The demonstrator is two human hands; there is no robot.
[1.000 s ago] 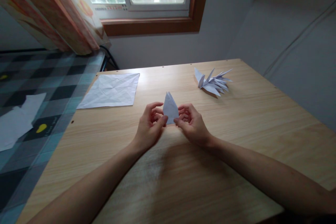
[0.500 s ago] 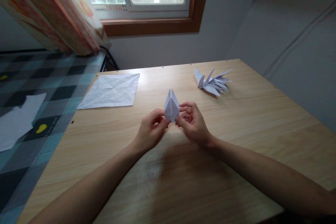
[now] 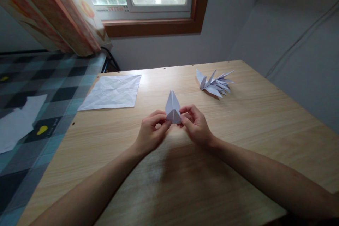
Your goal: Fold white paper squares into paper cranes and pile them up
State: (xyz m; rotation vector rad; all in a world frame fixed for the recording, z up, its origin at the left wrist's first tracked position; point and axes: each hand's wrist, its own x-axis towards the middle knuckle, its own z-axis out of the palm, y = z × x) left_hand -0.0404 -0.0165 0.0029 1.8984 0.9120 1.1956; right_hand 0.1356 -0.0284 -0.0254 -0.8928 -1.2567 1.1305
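Observation:
A small piece of folded white paper (image 3: 173,107) is held upright over the middle of the table. Two narrow points stand at its top, and a triangular flap shows across its lower front. My left hand (image 3: 153,129) pinches the lower left corner between thumb and fingers. On the other side, my right hand (image 3: 196,123) grips the lower right edge, thumb in front and fingers partly behind. The back of the paper is hidden from me.
On the wooden table (image 3: 246,123), a bundle of folded paper cranes (image 3: 215,84) lies at the back right. A creased white sheet (image 3: 112,91) lies at the back left. Beyond the left edge, loose white paper (image 3: 19,122) rests on a checked cloth (image 3: 71,77).
The front layer of the folded paper has come down into a triangular flap at the bottom. My right thumb has shifted slightly right along the edge; my left hand has hardly moved.

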